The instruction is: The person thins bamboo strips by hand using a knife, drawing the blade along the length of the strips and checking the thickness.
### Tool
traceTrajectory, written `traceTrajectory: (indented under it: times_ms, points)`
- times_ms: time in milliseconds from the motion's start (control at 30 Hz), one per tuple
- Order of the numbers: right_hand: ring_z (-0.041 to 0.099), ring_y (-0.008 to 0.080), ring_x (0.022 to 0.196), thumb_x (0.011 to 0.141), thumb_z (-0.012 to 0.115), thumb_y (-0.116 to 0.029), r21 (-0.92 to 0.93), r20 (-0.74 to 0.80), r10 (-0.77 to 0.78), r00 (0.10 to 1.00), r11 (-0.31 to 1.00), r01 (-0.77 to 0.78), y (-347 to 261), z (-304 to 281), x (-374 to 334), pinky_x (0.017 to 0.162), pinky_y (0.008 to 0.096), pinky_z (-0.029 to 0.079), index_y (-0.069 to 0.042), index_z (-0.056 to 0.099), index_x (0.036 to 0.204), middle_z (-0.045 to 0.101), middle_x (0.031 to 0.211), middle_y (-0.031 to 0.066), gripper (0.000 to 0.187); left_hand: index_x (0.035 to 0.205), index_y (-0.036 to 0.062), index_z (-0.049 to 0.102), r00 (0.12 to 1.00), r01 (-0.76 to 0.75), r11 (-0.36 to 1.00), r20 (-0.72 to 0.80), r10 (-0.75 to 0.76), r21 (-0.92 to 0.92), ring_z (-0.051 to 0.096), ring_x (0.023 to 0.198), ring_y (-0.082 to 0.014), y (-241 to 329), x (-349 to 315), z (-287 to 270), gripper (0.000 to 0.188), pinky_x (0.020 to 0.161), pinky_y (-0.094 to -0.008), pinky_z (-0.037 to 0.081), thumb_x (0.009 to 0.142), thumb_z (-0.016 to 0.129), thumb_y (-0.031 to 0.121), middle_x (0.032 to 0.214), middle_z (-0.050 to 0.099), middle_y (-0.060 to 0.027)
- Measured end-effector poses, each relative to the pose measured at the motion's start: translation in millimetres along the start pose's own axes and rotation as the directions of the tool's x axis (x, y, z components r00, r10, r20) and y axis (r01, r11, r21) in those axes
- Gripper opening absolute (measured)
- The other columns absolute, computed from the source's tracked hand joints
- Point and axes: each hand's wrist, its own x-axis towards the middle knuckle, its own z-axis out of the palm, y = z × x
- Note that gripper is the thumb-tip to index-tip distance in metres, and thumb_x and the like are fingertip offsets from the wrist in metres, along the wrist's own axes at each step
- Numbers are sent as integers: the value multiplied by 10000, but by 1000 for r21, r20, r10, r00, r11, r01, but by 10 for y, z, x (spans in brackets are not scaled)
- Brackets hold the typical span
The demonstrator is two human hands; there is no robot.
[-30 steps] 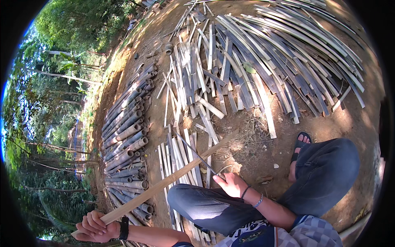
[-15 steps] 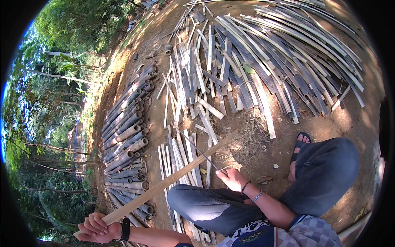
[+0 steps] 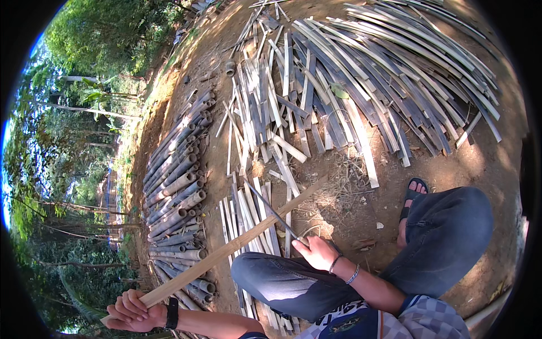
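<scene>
A long, pale bamboo strip (image 3: 226, 250) slants up from lower left across the front of me. My left hand (image 3: 134, 312) is closed around its lower end. In my right hand (image 3: 317, 252), above my bent knee, is the handle of a knife (image 3: 259, 198) with a long, narrow dark blade. The blade crosses the strip past its middle, pointing up and left; whether its edge bites into the strip I cannot tell. A thin pale curl (image 3: 312, 227) shows beside my right hand.
Cut bamboo poles (image 3: 183, 183) lie stacked at left. Split bamboo slats (image 3: 389, 79) spread in a large pile at the far right, with more slats (image 3: 248, 212) beside my knee. Dry shavings (image 3: 347, 181) litter the soil. My sandalled foot (image 3: 415, 195) rests at right.
My right hand has drawn slightly left and toward me with the knife. The thin curl now shows by that hand. My left hand and the bamboo strip have hardly moved.
</scene>
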Motion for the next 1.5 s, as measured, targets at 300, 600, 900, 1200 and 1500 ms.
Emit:
traceTrajectory:
  times_ms: [300,600,900,1200,1500]
  points:
    - [622,434,773,920,477,-498,-26,91,-70,993,997,73,-190,137,-113,677,468,476,36,603,823,601,717,264,557,599,145,345,1000,1,1000,23,0,-20,261,276,-31,-84,-5,9,461,296,-170,228,982,456,377,395,313,44]
    - [635,388,660,913,438,-566,81,-82,180,980,981,-174,518,79,304,618,459,477,78,596,726,566,609,270,688,597,139,347,1000,-6,1000,13,6,17,269,272,-37,-32,-42,-53,465,286,-174,247,985,445,375,395,313,38]
    - [630,410,737,922,435,-542,-104,-123,60,991,992,-73,550,55,288,668,468,482,39,596,795,605,673,246,616,597,143,346,1000,-10,1000,4,10,19,254,276,-40,-41,-35,-39,462,299,-170,221,988,435,375,391,311,37]
    - [604,440,764,927,436,-522,-33,48,-4,999,999,6,303,114,192,673,467,472,3,581,857,602,728,258,549,596,143,347,1000,10,1000,22,-10,12,263,280,-45,-33,-41,-64,465,306,-175,231,986,435,381,393,310,36]
    - [623,396,654,906,508,-510,137,-191,330,924,942,-308,972,-5,443,620,446,472,64,588,769,592,639,243,596,604,140,344,999,4,1000,38,-5,25,264,284,-43,-18,-58,-60,462,305,-171,240,992,419,379,407,305,42]
